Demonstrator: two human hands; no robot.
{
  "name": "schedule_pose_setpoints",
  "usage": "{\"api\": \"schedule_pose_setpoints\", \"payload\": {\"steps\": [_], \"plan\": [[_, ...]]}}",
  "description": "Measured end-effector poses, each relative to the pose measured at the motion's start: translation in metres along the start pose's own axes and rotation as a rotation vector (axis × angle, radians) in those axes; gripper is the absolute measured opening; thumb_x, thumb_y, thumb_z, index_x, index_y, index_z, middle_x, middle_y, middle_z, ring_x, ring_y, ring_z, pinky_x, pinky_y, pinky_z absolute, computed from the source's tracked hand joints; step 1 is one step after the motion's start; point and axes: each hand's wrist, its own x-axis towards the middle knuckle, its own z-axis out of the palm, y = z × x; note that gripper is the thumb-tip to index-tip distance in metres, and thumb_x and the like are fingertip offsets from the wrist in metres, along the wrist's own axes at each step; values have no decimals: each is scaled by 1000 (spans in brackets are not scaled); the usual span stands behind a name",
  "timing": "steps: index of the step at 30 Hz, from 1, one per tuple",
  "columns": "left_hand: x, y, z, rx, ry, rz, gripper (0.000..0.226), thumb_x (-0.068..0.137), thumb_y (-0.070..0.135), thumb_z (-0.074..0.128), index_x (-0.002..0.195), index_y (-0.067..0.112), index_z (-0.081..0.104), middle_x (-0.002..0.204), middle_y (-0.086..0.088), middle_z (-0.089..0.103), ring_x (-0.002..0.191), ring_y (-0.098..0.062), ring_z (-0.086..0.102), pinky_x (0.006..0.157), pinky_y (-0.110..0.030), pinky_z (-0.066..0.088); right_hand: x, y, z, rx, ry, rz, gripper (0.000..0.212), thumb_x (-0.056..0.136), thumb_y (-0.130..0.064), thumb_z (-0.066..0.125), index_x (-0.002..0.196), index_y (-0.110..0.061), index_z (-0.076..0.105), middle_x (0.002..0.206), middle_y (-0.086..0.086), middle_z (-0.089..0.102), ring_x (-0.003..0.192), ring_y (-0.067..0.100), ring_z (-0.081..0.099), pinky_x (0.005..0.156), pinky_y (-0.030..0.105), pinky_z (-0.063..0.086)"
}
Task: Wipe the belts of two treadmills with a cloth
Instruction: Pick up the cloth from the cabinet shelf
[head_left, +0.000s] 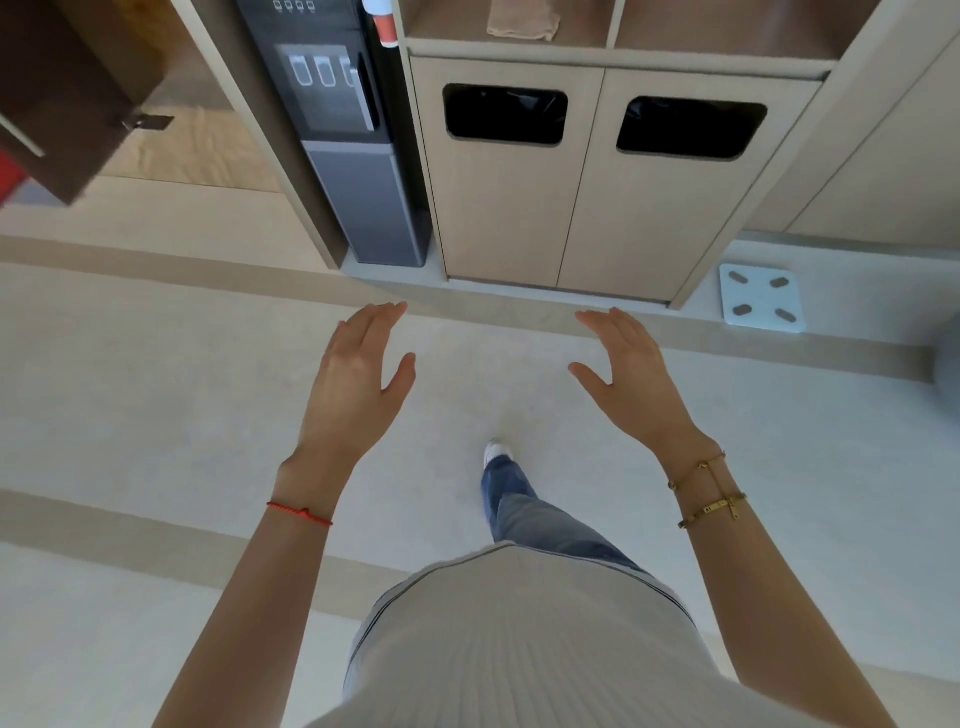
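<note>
A folded beige cloth (523, 21) lies on an open shelf at the top of the view, above the left door of a wooden cabinet. My left hand (358, 374) and my right hand (628, 371) are both held out in front of me over the pale floor, fingers straight, palms facing each other, holding nothing. Both hands are well below the cloth and apart from it. No treadmill is in view.
The wooden cabinet (597, 239) has two doors with dark bin openings. A black water dispenser (353, 156) stands to its left. A white bathroom scale (761, 304) lies on the floor at the right. A dark brown door (67, 104) hangs open at the top left.
</note>
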Motion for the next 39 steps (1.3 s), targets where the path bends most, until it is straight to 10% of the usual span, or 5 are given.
{"api": "schedule_pose_setpoints", "payload": {"steps": [39], "plan": [[747,-167,86,7,-88,257,46,93,14,62,137,4,52,134,-18,54,129,-34,47,112,-47,38,726,87,8,-45,153,236,52,94,-20,64,142,-8,47,138,13,50,122,34,46,107,36,33]]}}
